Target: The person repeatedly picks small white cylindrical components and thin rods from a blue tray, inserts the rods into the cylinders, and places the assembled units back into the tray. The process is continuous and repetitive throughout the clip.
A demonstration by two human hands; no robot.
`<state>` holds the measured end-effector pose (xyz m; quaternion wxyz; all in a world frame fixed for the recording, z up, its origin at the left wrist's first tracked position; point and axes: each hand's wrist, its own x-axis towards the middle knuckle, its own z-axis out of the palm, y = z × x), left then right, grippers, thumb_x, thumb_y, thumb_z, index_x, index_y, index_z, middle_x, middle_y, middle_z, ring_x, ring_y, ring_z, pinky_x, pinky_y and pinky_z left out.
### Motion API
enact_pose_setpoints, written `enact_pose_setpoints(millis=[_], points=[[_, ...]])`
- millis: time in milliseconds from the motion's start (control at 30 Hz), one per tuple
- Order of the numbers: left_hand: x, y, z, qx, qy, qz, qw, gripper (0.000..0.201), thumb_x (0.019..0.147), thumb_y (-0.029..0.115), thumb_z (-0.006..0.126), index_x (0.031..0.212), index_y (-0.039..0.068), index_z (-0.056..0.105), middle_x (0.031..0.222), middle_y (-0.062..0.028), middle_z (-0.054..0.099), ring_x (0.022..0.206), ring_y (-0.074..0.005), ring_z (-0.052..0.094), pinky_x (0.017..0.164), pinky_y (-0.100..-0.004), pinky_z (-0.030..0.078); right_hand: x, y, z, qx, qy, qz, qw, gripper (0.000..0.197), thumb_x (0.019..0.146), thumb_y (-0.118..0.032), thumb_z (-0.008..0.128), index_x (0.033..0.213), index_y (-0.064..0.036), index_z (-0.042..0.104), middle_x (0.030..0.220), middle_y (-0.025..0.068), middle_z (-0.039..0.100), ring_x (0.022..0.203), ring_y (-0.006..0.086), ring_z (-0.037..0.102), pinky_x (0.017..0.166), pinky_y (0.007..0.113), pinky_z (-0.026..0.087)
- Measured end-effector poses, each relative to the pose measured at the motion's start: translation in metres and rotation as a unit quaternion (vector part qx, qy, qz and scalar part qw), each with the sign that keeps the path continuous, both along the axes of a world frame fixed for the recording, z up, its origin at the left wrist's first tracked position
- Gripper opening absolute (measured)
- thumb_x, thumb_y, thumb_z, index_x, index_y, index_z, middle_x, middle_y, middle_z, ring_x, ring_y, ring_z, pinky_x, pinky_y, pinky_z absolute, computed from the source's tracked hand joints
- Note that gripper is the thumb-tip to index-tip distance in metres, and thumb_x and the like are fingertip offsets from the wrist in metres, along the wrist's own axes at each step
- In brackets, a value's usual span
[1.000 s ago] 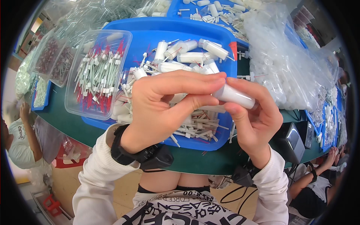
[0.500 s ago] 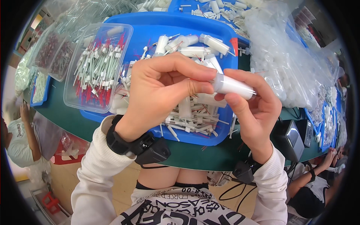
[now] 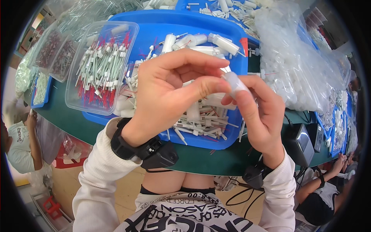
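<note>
A short white cylinder (image 3: pixel 235 83) with a translucent end is held up over the blue tray. My right hand (image 3: pixel 259 110) grips it between thumb and fingers, its end tilted toward the upper left. At that end my left hand (image 3: pixel 166 89) is bent in a pinch, the thumb against the cylinder and the index fingertip just above. Whether a smaller part sits between those fingertips is hard to make out. Below the hands, the blue tray (image 3: pixel 154 24) holds similar white cylinders (image 3: pixel 225 45) and many thin white sticks with red wires (image 3: pixel 205 123).
A clear plastic box (image 3: pixel 70 101) of white-and-red wired pieces overlaps the tray's left side. To the right lie a large clear bag of white parts (image 3: pixel 286 62) and a dark device (image 3: pixel 299 143) on the green table (image 3: pixel 189 158). Other people sit at both sides.
The cylinder has turned from lying sideways to pointing its end more up and toward me. My left index finger has lifted slightly from it, and my right fingers have shifted along it.
</note>
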<state>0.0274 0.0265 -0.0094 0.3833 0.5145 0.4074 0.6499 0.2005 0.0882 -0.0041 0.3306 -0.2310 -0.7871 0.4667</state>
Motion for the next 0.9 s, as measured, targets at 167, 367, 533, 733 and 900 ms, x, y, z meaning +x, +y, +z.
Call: enact_pose_setpoints(millis=[167,367,533,733,900], points=[[-0.002,0.005,-0.007,0.066,0.047,-0.056,0.995,0.032,0.072,-0.005,0.067,0.102,-0.005,0.058,0.099,-0.0151,0.061,0.09,-0.0189,0.058,0.077,-0.0296,0.048,-0.01,-0.009,0.004,-0.251,0.106,0.009,0.962,0.04,0.091,-0.037,0.039,0.082,-0.0005,0.053,0.065,0.0015,0.046,0.057,0.0096,0.04,0.057,0.023,0.033],[0.004,0.007,-0.007,0.109,0.114,-0.048,0.986,0.036,0.07,-0.007,0.066,0.105,-0.003,0.057,0.105,-0.0138,0.059,0.091,-0.019,0.057,0.077,-0.0303,0.048,-0.005,-0.003,0.004,-0.325,0.096,0.065,0.939,0.041,0.089,-0.038,0.038,0.071,-0.0035,0.049,0.061,0.0007,0.042,0.051,0.009,0.035,0.048,0.023,0.026],[0.008,0.006,-0.006,0.129,0.162,-0.032,0.978,0.036,0.069,-0.007,0.066,0.104,-0.003,0.058,0.102,-0.0131,0.06,0.087,-0.0177,0.057,0.075,-0.0292,0.047,-0.005,-0.003,0.007,-0.371,0.09,0.057,0.922,0.04,0.086,-0.039,0.04,0.069,-0.0038,0.049,0.059,0.0002,0.042,0.047,0.0089,0.034,0.043,0.023,0.023],[0.009,0.006,-0.006,0.154,0.187,-0.012,0.97,0.033,0.069,-0.006,0.066,0.102,-0.003,0.059,0.095,-0.0119,0.06,0.083,-0.0167,0.057,0.073,-0.0281,0.045,-0.007,-0.005,0.003,-0.416,0.133,0.104,0.894,0.041,0.085,-0.039,0.039,0.071,-0.0018,0.051,0.058,0.0019,0.045,0.044,0.0108,0.037,0.043,0.024,0.026],[0.007,0.007,-0.006,0.163,0.196,-0.02,0.967,0.032,0.069,-0.005,0.066,0.1,-0.003,0.06,0.091,-0.0112,0.061,0.08,-0.0166,0.058,0.073,-0.028,0.044,-0.008,-0.007,0.004,-0.451,0.173,0.133,0.866,0.044,0.087,-0.039,0.033,0.074,-0.0002,0.05,0.057,0.0037,0.046,0.043,0.0127,0.039,0.042,0.025,0.029]])
